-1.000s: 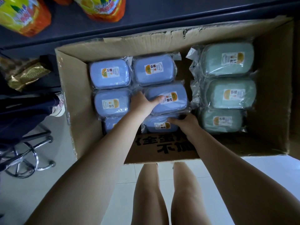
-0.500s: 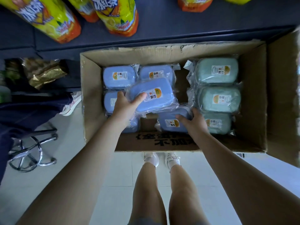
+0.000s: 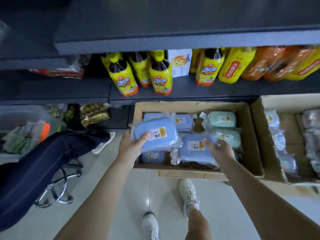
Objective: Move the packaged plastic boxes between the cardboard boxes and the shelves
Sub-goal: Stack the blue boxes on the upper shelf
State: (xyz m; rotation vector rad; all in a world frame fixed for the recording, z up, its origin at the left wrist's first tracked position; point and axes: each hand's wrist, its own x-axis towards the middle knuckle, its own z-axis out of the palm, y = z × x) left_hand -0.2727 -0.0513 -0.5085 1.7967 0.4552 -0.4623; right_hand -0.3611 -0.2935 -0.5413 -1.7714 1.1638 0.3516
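Fingers of our left hand (image 3: 131, 146) curled round a first bagged blue box (image 3: 155, 134), our right hand (image 3: 220, 151) gripping a second bagged blue box (image 3: 194, 151) just beside, cardboard box (image 3: 190, 105) beneath both, shelf (image 3: 199, 92) beyond: we should probably pinch firmly through the slippery film and lift level.

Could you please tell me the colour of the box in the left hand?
The box is light blue with an orange-and-white label, clearest in the head view.

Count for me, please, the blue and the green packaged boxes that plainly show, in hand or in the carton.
Blue boxes: 5
Green boxes: 2
Total: 7; more may lie hidden.
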